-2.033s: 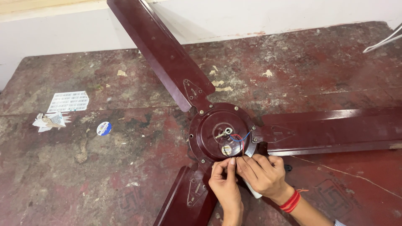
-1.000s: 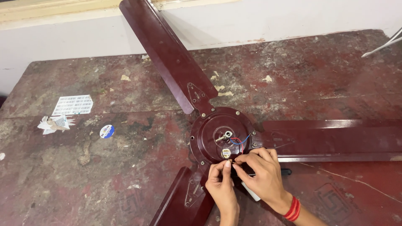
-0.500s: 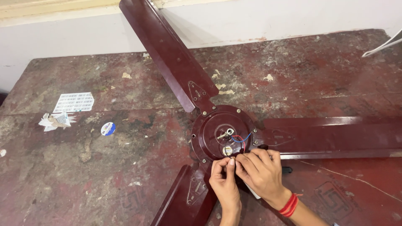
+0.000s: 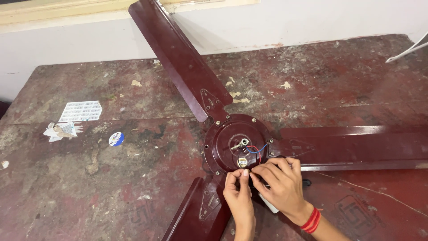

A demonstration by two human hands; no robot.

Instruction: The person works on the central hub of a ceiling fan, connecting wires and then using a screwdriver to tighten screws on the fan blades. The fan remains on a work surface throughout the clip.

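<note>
At the near rim of the round dark-maroon metal motor hub [image 4: 238,145] of a three-bladed ceiling fan lying flat on a worn, paint-stained red-brown table [image 4: 89,187], both hands meet fingertip to fingertip. The left hand [image 4: 237,193] and the right hand [image 4: 279,184], which wears a red thread band at the wrist, are pinched together on something small and thin beside the hub's edge; it looks like a wire end, but this cannot be told for certain. Thin red and blue wires [image 4: 255,149] run from the hub's centre shaft toward the fingers, just beyond them. One blade [image 4: 356,145] extends rightward from the hub, passing behind the right hand; another blade [image 4: 196,209] lies left of the left wrist. Left of the hub lie a small round blue-and-white sticker [image 4: 116,139] and paper scraps [image 4: 60,130], well apart from the hands.
</note>
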